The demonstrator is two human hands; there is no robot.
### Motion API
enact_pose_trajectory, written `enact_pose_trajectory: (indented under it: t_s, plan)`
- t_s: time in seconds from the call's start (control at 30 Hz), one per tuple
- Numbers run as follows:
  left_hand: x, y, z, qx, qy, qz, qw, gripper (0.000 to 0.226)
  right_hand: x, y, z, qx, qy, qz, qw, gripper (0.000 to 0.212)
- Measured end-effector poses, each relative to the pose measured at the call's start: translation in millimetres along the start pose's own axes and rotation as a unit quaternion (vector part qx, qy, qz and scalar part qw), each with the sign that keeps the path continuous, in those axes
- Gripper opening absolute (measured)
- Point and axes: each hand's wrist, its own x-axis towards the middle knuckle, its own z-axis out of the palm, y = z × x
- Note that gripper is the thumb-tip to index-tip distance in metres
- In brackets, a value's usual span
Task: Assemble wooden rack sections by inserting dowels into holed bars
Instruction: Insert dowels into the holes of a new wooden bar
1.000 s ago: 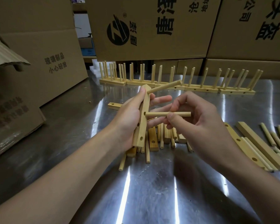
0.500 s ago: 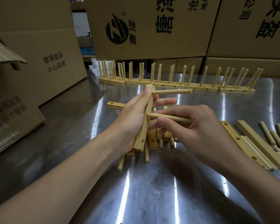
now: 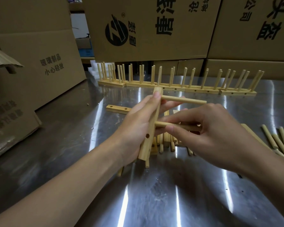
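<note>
Right hand has advanced its pinched dowel to the middle hole of the holed bar, which the left hand grips upright above the desk. Best practice: keep the dowel square to the hole and press straight.

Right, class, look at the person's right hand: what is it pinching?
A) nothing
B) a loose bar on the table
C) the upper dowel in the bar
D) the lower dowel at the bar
D: the right hand pinches the lower dowel where it meets the holed bar gripped by the left hand, while the upper dowel juts out clear of it.
</note>
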Motion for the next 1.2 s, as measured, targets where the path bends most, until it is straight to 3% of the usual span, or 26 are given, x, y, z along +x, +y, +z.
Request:
enact_pose_trajectory:
  t_s: [0.1,0.23,0.37,0.57,0.7,0.77,0.9,0.97,1.03,1.1,1.2]
  plan:
    - [-2.8,-1.8,6.3,-0.007,-0.032,0.012,0.999,0.055,-5.6,-8.0,-4.9,-0.052,-0.025,-0.039,0.998,0.03]
    - [-8.8,-2.0,18.7,-0.106,-0.064,-0.004,0.992,0.049,-8.5,-16.4,-14.2,-0.102,-0.061,-0.115,0.986,0.036]
    - [-14.6,-6.0,29.1,-0.1,-0.062,-0.006,0.993,0.078,-6.4,-18.0,-18.2,-0.093,-0.075,-0.137,0.983,0.029]
    - [-18.0,-5.3,34.1,-0.118,-0.034,0.028,0.992,0.075,1.4,-17.2,-18.2,-0.068,-0.069,-0.172,0.98,0.022]
    - [-21.7,-5.3,35.2,-0.079,-0.034,0.042,0.995,0.074,2.3,-14.5,-15.2,0.0,-0.071,-0.143,0.987,0.027]
    - [-22.8,-6.6,36.6,-0.06,-0.022,0.062,0.996,0.061,1.1,-13.5,-13.3,0.041,-0.08,-0.126,0.988,0.029]
    - [-23.3,-6.0,39.3,-0.033,-0.011,0.101,0.994,0.039,-4.1,-10.7,-11.3,0.251,-0.114,-0.003,0.961,0.035]
    - [-21.5,-6.8,38.4,-0.027,-0.011,0.102,0.994,0.038,-6.0,-10.1,-10.6,0.282,-0.134,0.045,0.949,0.034]
    - [-19.2,-8.3,38.3,-0.038,-0.007,0.08,0.996,0.044,-7.7,-11.5,-13.8,0.209,-0.134,0.0,0.969,0.034]
    - [-16.2,-8.0,35.7,-0.063,0.015,0.063,0.996,0.049,-8.2,-10.5,-16.9,-0.022,-0.084,-0.092,0.992,0.033]
    - [-12.3,-6.9,34.5,-0.075,0.06,0.043,0.994,0.052,-11.0,-3.7,-19.8,-0.359,0.006,-0.172,0.917,0.027]
